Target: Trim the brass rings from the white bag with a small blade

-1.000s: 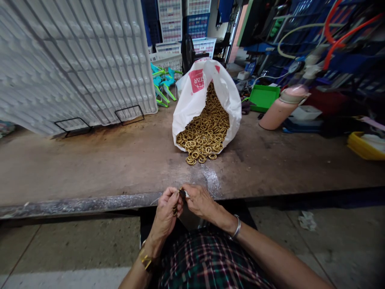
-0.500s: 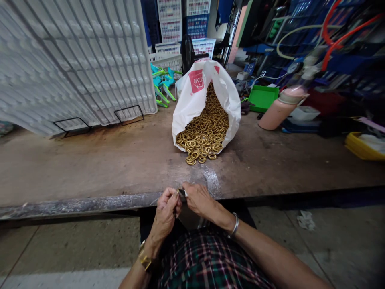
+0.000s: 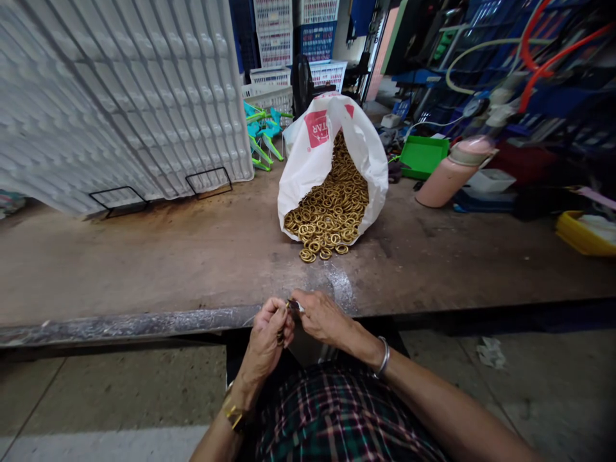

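Note:
At the front edge of the bench, my left hand (image 3: 267,335) is closed, thumb against forefinger, on brass rings (image 3: 280,337); some show between the curled fingers. One ring edge faces a small dark-ended tool (image 3: 294,306) with a pale part, its kind too small to tell. My right hand (image 3: 323,319) is closed round this tool, forefinger reaching over toward the left fingertips. Beyond both hands, a white plastic bag (image 3: 302,173) with red print lies open toward me. Loose brass rings (image 3: 332,215) fill it, and several spill from its mouth onto the bench.
White ribbed trays (image 3: 158,83) lean at the left of the wooden bench (image 3: 158,256), with black wire stands (image 3: 209,181) at their foot. A pink bottle (image 3: 445,176), a green tray (image 3: 423,157) and a yellow tray (image 3: 584,234) are at the right. Crates (image 3: 274,45) are stacked behind.
The view has shifted slightly. Both hands stay together at the bench edge, with the tool's dark end turned a little against the ring in the left fingers.

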The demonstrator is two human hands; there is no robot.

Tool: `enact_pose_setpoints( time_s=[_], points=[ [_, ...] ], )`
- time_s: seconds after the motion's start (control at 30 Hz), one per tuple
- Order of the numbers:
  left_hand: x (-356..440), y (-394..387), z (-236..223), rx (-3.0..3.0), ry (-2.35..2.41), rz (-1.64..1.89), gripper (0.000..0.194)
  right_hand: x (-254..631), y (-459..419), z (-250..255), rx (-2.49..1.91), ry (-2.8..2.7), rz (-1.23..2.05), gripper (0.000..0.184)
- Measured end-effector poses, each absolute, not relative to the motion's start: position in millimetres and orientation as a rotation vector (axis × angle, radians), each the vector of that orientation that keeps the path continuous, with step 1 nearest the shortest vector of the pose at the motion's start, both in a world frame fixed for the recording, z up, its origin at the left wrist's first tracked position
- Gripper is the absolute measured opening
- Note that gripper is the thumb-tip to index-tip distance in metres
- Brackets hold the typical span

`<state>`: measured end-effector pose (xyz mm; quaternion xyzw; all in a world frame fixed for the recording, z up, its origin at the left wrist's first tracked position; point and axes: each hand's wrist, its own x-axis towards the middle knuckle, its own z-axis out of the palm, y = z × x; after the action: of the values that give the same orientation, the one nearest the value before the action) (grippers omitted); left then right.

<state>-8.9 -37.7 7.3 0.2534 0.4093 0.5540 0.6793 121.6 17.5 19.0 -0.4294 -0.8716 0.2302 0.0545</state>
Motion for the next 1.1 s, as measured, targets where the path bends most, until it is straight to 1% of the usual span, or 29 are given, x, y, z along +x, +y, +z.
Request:
enact_pose_setpoints(
  time_s=[0.2, 0.37, 0.43, 0.53, 0.7, 0.9, 1.1],
  points=[
    [-11, -37, 4, 0.605, 0.955, 1.249, 0.027, 120, 19, 24, -1.312, -2.678, 0.734, 0.026],
    [-15, -41, 0, 0.646, 0.950, 1.226, 0.026, 121, 20, 24, -1.187, -2.738, 0.827, 0.024],
    [-14, -44, 2, 0.643, 0.926, 1.218, 0.025, 122, 22, 21, -1.238, -2.785, 0.766, 0.024],
    [-12, -48, 12, 0.627, 0.823, 1.189, 0.026, 125, 31, 12, -1.412, -2.787, 0.584, 0.024],
    [-10, -43, 27, 0.504, 0.710, 1.198, 0.026, 131, 56, 0, -1.630, -2.572, 0.395, 0.025],
    [-17, -36, 19, 0.414, 0.723, 1.252, 0.019, 129, 86, -4, -1.730, -2.266, 0.259, 0.022],
    [-20, -39, 17, 0.349, 0.658, 1.278, 0.016, 126, 96, -2, -1.748, -2.384, 0.242, 0.022]
  ],
)
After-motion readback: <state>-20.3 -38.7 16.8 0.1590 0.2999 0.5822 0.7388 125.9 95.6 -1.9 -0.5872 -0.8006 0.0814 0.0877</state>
